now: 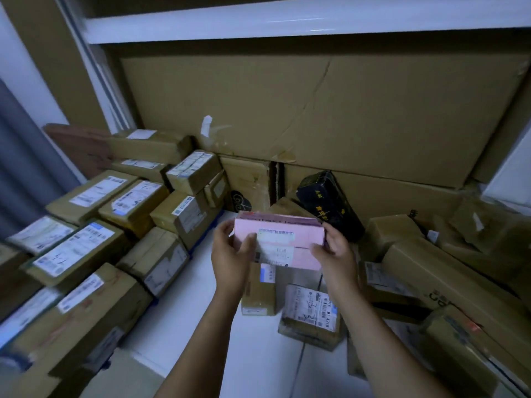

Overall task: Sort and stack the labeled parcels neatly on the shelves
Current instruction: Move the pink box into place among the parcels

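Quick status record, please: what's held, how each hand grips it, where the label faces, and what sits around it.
held item: pink parcel, white label facing the camera
left hand: grips the parcel's left edge, thumb on its front
right hand: grips its right edge
left side: stacked brown parcels, labels up
right side: jumbled brown boxes
behind: black parcel, tilted

Both hands hold a pink parcel (283,239) above the white floor (253,349): left hand (232,249) grips its left end, right hand (333,249) its right. Its label (275,245) faces up, text apparently blurred. Brown labeled boxes (86,254) are stacked left.
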